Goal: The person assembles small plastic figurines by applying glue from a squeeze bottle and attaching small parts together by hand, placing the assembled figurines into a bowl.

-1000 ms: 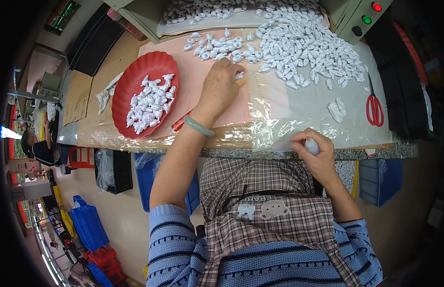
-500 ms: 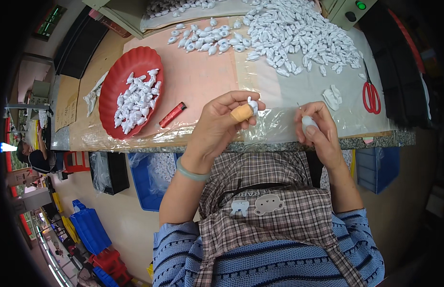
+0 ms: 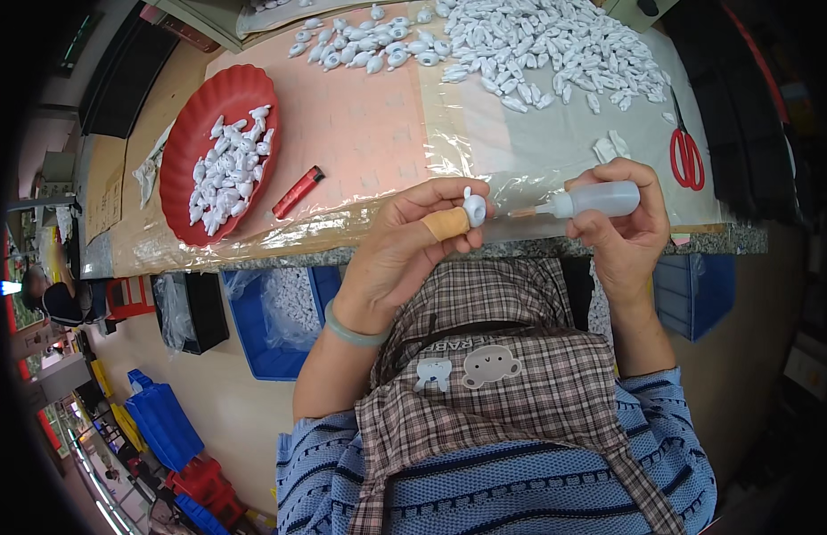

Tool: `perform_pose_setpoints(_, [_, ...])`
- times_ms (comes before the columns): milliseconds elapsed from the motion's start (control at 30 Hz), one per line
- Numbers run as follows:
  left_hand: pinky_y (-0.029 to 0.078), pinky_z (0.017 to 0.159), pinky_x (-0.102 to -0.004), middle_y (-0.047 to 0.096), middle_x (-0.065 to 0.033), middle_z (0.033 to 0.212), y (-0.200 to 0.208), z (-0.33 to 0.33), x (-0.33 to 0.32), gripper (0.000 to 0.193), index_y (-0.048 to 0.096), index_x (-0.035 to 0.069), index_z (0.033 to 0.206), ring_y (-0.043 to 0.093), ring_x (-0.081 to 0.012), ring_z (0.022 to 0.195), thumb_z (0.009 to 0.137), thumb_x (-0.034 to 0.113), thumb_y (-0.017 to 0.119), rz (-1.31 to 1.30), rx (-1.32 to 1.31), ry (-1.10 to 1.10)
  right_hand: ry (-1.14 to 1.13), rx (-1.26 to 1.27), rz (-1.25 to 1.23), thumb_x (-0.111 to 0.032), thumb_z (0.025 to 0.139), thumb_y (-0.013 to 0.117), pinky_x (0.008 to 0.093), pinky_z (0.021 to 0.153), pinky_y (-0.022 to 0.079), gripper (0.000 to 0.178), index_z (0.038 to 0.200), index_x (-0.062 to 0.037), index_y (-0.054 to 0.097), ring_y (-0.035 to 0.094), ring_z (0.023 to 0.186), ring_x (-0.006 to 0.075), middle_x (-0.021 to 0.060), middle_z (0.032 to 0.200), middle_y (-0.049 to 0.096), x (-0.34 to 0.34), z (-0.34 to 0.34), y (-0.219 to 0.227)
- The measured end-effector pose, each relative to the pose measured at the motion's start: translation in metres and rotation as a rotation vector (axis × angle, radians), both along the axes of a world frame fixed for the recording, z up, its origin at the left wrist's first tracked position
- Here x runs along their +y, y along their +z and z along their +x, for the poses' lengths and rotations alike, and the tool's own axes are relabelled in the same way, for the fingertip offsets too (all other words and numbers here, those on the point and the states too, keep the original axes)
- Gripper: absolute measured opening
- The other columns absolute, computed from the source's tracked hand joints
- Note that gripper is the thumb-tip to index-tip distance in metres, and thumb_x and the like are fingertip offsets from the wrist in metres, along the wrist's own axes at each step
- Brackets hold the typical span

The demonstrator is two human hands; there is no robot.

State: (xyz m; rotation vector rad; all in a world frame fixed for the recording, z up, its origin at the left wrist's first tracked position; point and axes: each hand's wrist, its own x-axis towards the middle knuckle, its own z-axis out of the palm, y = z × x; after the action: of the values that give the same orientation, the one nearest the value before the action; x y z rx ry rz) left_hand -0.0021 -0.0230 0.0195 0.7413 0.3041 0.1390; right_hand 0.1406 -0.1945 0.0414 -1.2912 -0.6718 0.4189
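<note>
My left hand (image 3: 412, 234) pinches a small white moulded piece (image 3: 475, 209) between bandaged thumb and fingers, above the table's front edge. In my right hand (image 3: 623, 227) is a translucent squeeze bottle (image 3: 601, 200), lying sideways. Its thin needle-like tip points left toward the white piece, with a gap between them. A red scalloped bowl (image 3: 175, 160) at the left holds many similar white pieces. More of them lie as a loose group (image 3: 360, 43) and a big heap (image 3: 556, 49) at the back of the table.
A red marker-like stick (image 3: 298, 193) lies right of the bowl. Red-handled scissors (image 3: 687, 160) and crumpled white tissue (image 3: 612, 146) lie at the right. Below the table edge stand blue bins (image 3: 253, 334) and a black bin (image 3: 204, 312). Another person (image 3: 61, 290) is far off at the left.
My right hand has turned the bottle from pointing away to lying sideways, tip toward my left hand. The white piece is still in my left hand. The whole view has shifted slightly.
</note>
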Motion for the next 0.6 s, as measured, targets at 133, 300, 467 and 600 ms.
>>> perform_pose_setpoints(133, [0.051,0.069,-0.0212,0.062,-0.0116,0.098,0.0005,-0.0011,-0.0028,0.035,0.056,-0.006,0.117,0.06,-0.0136,0.077,0.086,0.01,0.06,-0.011,0.026,-0.01,0.075,-0.154,0.006,-0.008,0.085,0.067,0.0217,0.063,0.049,0.041,0.119,0.0021,0.048,0.059,0.073,0.011,0.0119,0.091,0.061,-0.006,0.0021,0.0018])
perform_pose_setpoints(300, [0.052,0.069,-0.022,0.063,-0.0113,0.097,-0.0015,-0.0027,-0.0052,0.034,0.057,-0.006,0.116,0.062,-0.0143,0.078,0.086,0.009,0.06,-0.004,0.051,0.002,0.075,-0.332,-0.015,-0.017,0.09,0.062,0.0211,0.062,0.049,0.041,0.122,0.0045,0.047,0.059,0.069,0.0103,0.0134,0.089,0.064,-0.0092,0.0004,0.0031])
perform_pose_setpoints(467, [0.052,0.071,-0.0227,0.063,-0.0113,0.097,-0.0048,-0.0032,-0.0049,0.034,0.057,-0.007,0.116,0.062,-0.0151,0.079,0.086,0.008,0.06,-0.009,0.025,-0.013,0.01,-0.427,-0.114,-0.029,0.092,0.058,0.0184,0.053,0.041,0.046,0.122,0.0041,0.047,0.053,0.061,0.0075,0.0129,0.088,0.063,-0.0081,-0.0034,0.003])
perform_pose_setpoints(600, [0.052,0.07,-0.0227,0.063,-0.0116,0.096,-0.0037,-0.0036,-0.0056,0.034,0.057,-0.007,0.116,0.062,-0.0152,0.079,0.086,0.008,0.06,-0.027,0.036,-0.015,0.031,-0.399,-0.085,-0.021,0.089,0.063,0.0214,0.061,0.05,0.041,0.118,0.0055,0.052,0.063,0.069,0.0119,0.0145,0.089,0.065,-0.0102,-0.0016,0.0028])
